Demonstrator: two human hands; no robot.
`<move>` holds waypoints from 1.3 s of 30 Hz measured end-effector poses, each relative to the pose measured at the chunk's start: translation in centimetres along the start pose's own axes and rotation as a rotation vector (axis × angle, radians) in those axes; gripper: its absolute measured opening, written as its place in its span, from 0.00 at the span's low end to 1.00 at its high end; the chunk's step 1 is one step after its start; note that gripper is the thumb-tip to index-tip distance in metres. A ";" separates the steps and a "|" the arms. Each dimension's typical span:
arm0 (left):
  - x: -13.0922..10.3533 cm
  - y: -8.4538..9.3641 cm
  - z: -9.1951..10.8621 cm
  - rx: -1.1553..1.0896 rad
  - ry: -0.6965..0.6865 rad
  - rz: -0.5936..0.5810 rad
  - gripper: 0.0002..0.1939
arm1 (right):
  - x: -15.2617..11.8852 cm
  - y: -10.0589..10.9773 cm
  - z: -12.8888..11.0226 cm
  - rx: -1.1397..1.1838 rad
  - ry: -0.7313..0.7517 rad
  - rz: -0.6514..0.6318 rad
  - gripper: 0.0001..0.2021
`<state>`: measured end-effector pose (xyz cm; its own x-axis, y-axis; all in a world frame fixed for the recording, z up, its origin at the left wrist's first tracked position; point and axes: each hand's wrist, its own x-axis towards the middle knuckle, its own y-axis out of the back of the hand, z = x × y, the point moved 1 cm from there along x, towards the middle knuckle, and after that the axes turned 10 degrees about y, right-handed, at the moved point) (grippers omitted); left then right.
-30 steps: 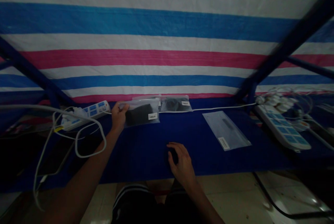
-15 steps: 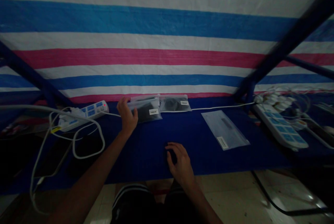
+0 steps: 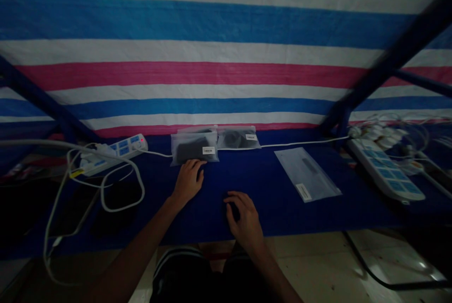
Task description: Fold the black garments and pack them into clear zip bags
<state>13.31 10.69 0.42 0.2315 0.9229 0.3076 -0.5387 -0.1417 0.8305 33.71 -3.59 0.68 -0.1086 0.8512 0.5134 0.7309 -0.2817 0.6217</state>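
My left hand (image 3: 189,180) is at the lower edge of a clear zip bag (image 3: 192,147) that has something dark inside and a white barcode label. Its fingers are loosely stretched out and hold nothing. Behind and to the right lies another zip bag (image 3: 236,139) with a dark item in it; the edge of a further bag shows behind the front one. My right hand (image 3: 244,216) rests on the blue table surface (image 3: 261,176), fingers apart and slightly curled, with nothing in it. Farther right a flat, frosted zip bag (image 3: 307,173) with a label lies at an angle.
A power strip (image 3: 116,154) with plugs and looped white cable (image 3: 137,171) sits on the left, near a phone (image 3: 76,211). On the right another power strip (image 3: 386,171) carries many plugs. A striped sheet (image 3: 219,74) hangs behind, between blue frame bars (image 3: 391,58).
My left hand has let go of the front zip bag's left side and come down and right, toward me. My right hand stays in place. The view has shifted slightly.
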 end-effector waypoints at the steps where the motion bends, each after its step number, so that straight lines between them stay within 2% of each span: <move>1: 0.1 0.0 -0.1 -0.003 -0.001 -0.002 0.18 | 0.0 0.0 0.0 0.000 -0.003 -0.003 0.08; 11: 2.7 0.0 -1.9 -0.086 -0.052 -0.042 0.17 | 0.1 0.1 -0.1 0.010 -0.008 0.004 0.09; 16: 2.3 0.6 -2.0 -0.120 -0.062 -0.055 0.15 | 0.1 0.1 -0.1 0.007 -0.005 0.006 0.09; 25: -1.7 1.3 -1.0 -0.120 -0.026 -0.080 0.18 | 0.1 0.1 0.1 0.005 0.003 -0.013 0.08; 33: -7.7 2.6 0.6 -0.075 0.035 -0.103 0.20 | 0.1 0.1 0.0 -0.001 0.010 -0.007 0.08; 36: -9.9 3.8 0.2 -0.038 0.062 -0.076 0.19 | 0.1 0.0 0.0 -0.001 0.018 -0.007 0.08; 39: -11.8 5.7 -1.3 0.014 0.096 0.019 0.17 | 0.1 0.1 0.0 0.002 0.018 -0.008 0.08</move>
<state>6.44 -0.54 0.88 0.1425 0.9500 0.2779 -0.5311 -0.1635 0.8314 33.79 -3.52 0.75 -0.1268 0.8453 0.5191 0.7311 -0.2741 0.6248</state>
